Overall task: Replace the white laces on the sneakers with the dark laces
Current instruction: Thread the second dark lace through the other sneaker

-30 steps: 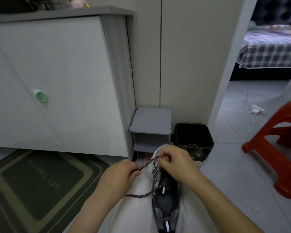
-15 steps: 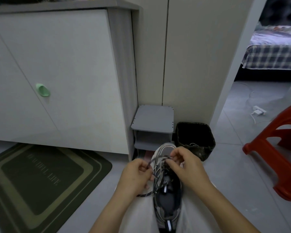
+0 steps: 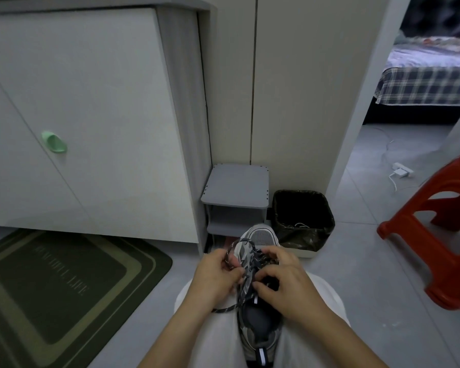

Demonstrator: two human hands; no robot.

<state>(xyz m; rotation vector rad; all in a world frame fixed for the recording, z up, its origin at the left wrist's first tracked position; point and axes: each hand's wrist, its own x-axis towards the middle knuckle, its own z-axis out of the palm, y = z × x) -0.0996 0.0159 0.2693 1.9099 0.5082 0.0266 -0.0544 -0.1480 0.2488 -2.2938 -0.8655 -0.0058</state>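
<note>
While the sneaker (image 3: 260, 322) lies toe-out on the lap (image 3: 213, 341), cabinet (image 3: 91, 102), shelf (image 3: 235, 187) and bin (image 3: 303, 216) close the front; stool (image 3: 436, 248) stands right, bare floor (image 3: 356, 274) between. Mat (image 3: 64, 288) lettering is too blurred to read. Sneaker is grey mesh, with a speckled dark lace (image 3: 230, 252) part threaded. Left hand (image 3: 215, 277) pinches its loop, right hand (image 3: 290, 282) pinches it at the eyelets.

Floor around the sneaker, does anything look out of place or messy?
Mostly tidy. A white cord-like strand lies in the black-lined square waste bin, possibly a discarded lace. A white power strip with its cable sprawls on the floor in the doorway. The dark speckled lace hangs loose off the grey mesh sneaker.
</note>
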